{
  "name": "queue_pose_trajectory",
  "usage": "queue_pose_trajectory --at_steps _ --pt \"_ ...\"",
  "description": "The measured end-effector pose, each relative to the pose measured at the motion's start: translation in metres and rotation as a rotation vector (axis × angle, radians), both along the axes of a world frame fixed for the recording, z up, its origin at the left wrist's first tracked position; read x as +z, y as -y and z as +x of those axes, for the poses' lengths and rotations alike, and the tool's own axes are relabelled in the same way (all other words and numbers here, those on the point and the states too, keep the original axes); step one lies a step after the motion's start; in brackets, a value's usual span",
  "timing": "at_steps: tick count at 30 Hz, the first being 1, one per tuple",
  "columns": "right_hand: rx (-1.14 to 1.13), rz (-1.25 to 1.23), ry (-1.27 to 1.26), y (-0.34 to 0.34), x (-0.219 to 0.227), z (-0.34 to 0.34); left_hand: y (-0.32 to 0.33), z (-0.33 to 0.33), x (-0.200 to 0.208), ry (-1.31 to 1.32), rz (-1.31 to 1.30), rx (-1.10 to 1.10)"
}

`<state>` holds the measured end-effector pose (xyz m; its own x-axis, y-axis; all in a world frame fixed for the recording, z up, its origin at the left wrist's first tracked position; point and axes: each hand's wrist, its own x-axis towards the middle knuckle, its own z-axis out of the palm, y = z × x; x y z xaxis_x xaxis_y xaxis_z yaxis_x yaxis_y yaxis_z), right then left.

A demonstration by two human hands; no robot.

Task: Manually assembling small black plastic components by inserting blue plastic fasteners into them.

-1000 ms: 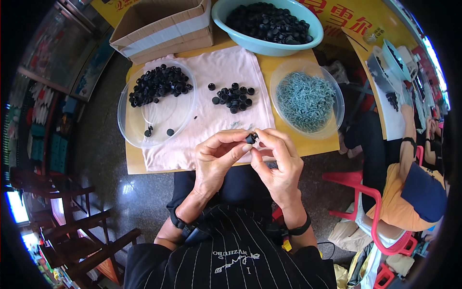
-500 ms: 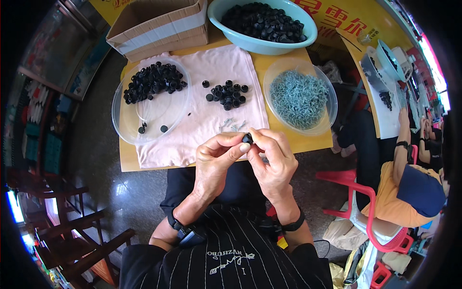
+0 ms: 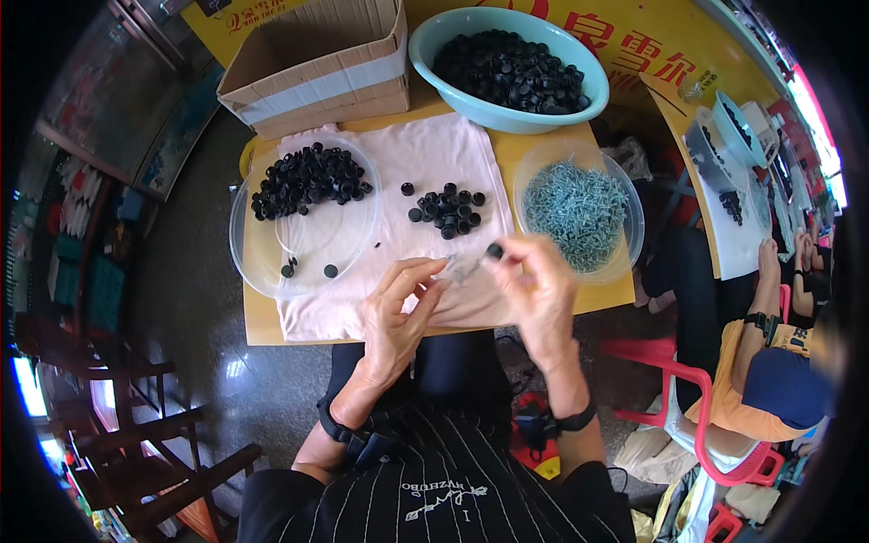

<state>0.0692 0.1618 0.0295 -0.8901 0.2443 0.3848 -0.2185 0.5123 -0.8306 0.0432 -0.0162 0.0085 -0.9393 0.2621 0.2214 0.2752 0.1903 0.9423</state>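
Note:
My right hand (image 3: 543,294), blurred by motion, pinches a round black cap (image 3: 494,251) between thumb and fingertips above the cloth's right edge. My left hand (image 3: 396,312) is curled, its thumb and index finger drawn close together beside a few small pale screws (image 3: 466,269) on the pink cloth (image 3: 339,312). Whatever those fingertips grip is too small to make out. Beyond the hands lies a small cluster of black caps (image 3: 447,213). To the right stands a clear round tub (image 3: 636,237) of silvery screws (image 3: 575,213).
A clear shallow dish (image 3: 243,249) on the left carries a heap of black caps (image 3: 308,181). At the back stand a cardboard box (image 3: 317,81) and a pale blue basin (image 3: 489,110) full of black pieces. Another person (image 3: 765,362) sits at a table on the right, beside a red chair (image 3: 674,366).
My hands have come apart. The right hand has moved rightward carrying the black cap, and the left has let go of it, staying near the loose screws. The view has shifted slightly.

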Motion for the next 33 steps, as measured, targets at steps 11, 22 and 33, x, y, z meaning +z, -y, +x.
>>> queue_pose_trajectory --at_steps 11,22,33 --pt "-0.328 0.311 -0.288 -0.066 0.04 -0.133 0.004 -0.013 -0.014 -0.008 -0.186 -0.029" --pt "0.158 0.33 0.135 0.001 0.009 -0.084 0.005 -0.014 -0.016 -0.016 -0.164 -0.001" --pt "0.333 0.363 -0.064 0.029 -0.021 -0.064 0.002 -0.016 -0.019 0.044 -0.012 0.081"
